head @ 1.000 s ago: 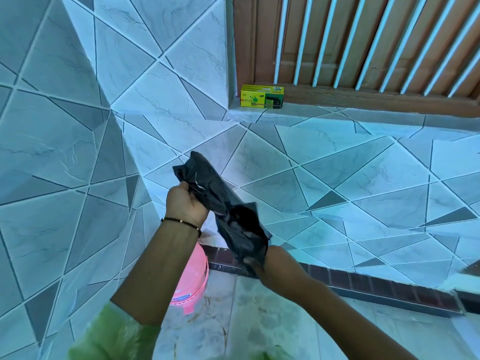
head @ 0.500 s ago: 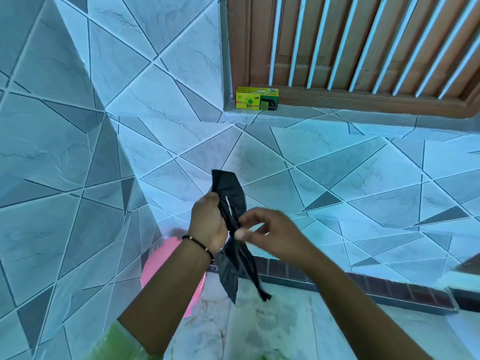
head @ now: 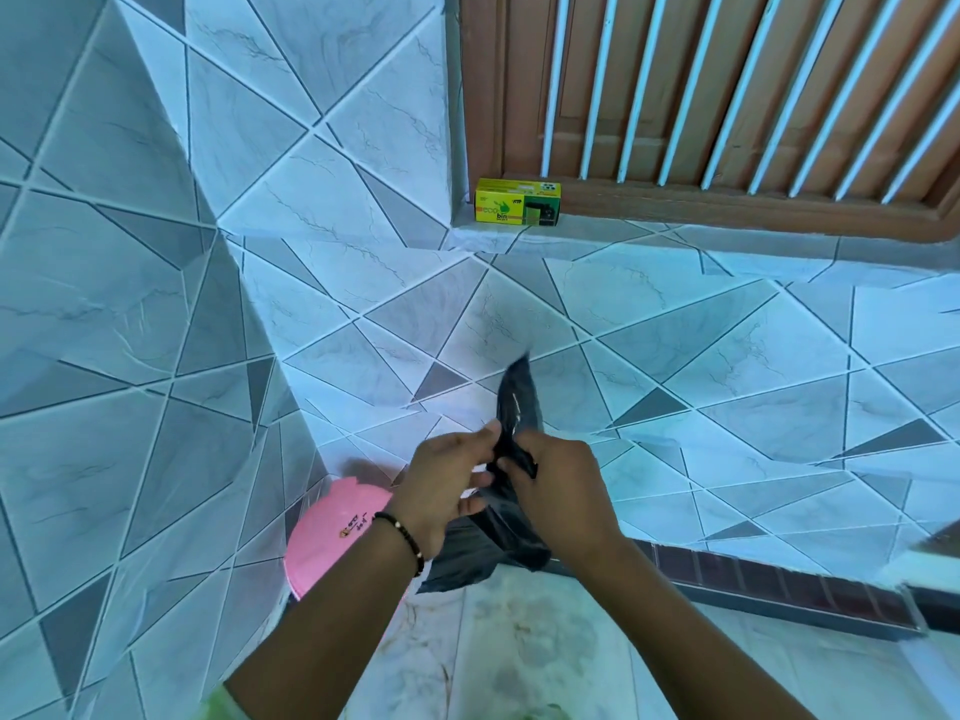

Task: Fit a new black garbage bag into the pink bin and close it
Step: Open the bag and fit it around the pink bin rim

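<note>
From the head view, much of the pink bin (head: 332, 543) is hidden behind the left forearm, only its rounded lid side showing by the tiled wall (head: 130, 304). The black garbage bag (head: 506, 511) is bunched and blurred, its upper tip raised, its lower folds hanging between the wrists. The left hand (head: 441, 491) and right hand (head: 558, 491) meet in front, each grip pinching the bag's twisted middle with curled fingers. A yellow-green box (head: 517, 202) sits on the window ledge (head: 675, 236).
</note>
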`<state>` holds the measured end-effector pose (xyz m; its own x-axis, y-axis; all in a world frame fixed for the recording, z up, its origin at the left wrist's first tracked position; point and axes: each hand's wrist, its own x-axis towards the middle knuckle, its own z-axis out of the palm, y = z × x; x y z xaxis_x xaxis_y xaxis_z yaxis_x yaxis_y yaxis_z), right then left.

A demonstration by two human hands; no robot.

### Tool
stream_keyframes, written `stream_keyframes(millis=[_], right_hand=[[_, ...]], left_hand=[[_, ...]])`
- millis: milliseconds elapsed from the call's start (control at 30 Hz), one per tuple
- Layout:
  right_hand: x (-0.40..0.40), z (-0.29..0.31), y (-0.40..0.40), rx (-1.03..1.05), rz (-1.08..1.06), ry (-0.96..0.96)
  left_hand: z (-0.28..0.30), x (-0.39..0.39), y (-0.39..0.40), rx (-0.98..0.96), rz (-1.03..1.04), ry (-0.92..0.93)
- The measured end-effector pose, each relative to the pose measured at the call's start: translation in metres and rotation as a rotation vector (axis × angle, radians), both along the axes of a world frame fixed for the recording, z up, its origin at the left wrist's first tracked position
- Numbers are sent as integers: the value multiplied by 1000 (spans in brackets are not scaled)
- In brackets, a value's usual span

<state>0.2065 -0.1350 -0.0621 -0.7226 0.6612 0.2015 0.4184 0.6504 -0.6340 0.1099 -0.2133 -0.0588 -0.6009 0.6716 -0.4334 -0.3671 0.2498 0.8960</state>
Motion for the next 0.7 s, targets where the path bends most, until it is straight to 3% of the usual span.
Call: stream_keyframes(millis=[133,400,533,700], right_hand=[[1,-6,-6,188,84,-46],[4,-17,-7,236,263,-111],[7,-28,-5,139,303,-98],[16,-24,-5,-198,317,-47]], left_hand=[[-3,4,0,16,19,28],[-3,1,0,36,-25,45],[-10,-2,1,-22,-16,167],[-17,-7,-1,-5,19,227]])
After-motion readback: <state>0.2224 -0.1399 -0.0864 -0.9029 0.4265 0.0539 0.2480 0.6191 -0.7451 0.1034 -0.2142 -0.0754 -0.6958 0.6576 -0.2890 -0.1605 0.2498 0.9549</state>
